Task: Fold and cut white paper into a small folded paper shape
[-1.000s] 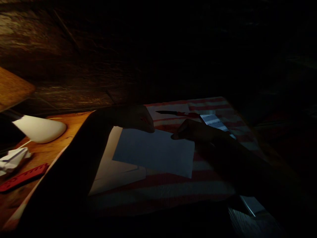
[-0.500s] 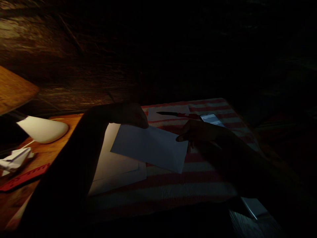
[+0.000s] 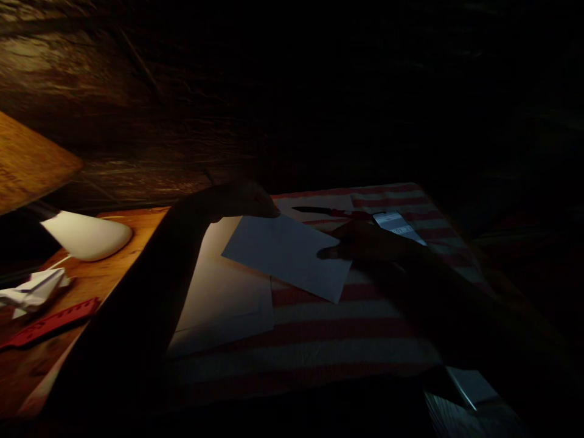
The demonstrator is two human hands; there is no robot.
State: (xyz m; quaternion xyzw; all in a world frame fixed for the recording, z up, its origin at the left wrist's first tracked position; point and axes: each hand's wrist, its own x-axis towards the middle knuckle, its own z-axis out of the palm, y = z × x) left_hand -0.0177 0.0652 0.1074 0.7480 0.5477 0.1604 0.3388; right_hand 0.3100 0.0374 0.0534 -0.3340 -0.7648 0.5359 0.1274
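Observation:
Held between both hands, a white sheet of paper (image 3: 283,249) is tilted above the striped cloth. My left hand (image 3: 249,198) pinches its far edge, the fingertips pressed together there. At the right end, my right hand (image 3: 358,240) grips the same sheet, its thumb lying on top and the other fingers mostly hidden in shadow. Under and left of it, more white paper (image 3: 228,304) lies flat, partly covered by my left forearm. A knife (image 3: 314,210) with a dark blade and red handle rests just beyond my right hand, partly over another pale sheet (image 3: 296,204).
A lit phone (image 3: 399,226) lies right of the knife on the red-and-white cloth (image 3: 333,347). On the wooden surface (image 3: 146,222) at left stand a lamp (image 3: 86,236), crumpled paper (image 3: 39,289) and a red notched strip (image 3: 55,322). Much of the scene is dark.
The held sheet has turned slightly, its left end rising away from me. The right thumb sits further in on the sheet. The whole view has shifted a little.

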